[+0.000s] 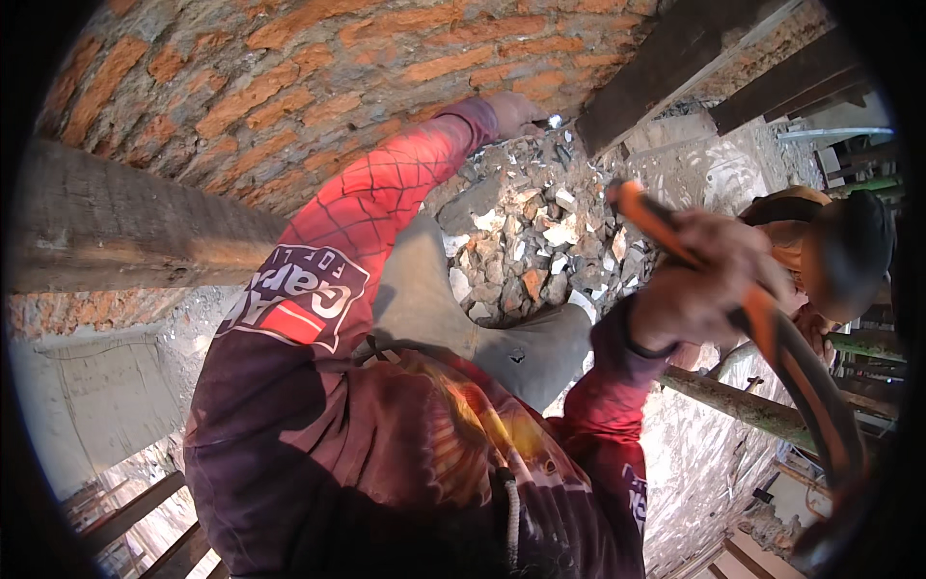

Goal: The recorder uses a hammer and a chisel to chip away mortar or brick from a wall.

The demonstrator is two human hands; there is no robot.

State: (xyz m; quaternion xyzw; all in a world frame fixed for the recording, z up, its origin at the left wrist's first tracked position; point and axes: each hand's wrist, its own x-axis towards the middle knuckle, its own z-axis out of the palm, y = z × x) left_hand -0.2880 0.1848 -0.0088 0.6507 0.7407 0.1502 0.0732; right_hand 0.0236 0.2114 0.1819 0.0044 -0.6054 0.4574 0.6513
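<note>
My right hand [709, 280], blurred by motion, is closed around the black and orange handle [805, 386] of a long tool that looks like a hammer. One end of the handle points toward the rubble; the other runs to the lower right, where its far end is smeared in the dark rim. At the foot of the brick wall [318, 96] my left hand [516, 114] is closed low against the bricks. A small bright glint shows beside its fingers, but what they hold is hidden. Broken rubble [540, 241] lies between my hands, in front of my knees.
Dark wooden beams slant at the upper right [666, 72], and a thick timber [145, 222] crosses at the left. Close on the right another person [849, 256] is partly visible behind my right hand. A greenish pole [743, 405] lies beyond my right forearm.
</note>
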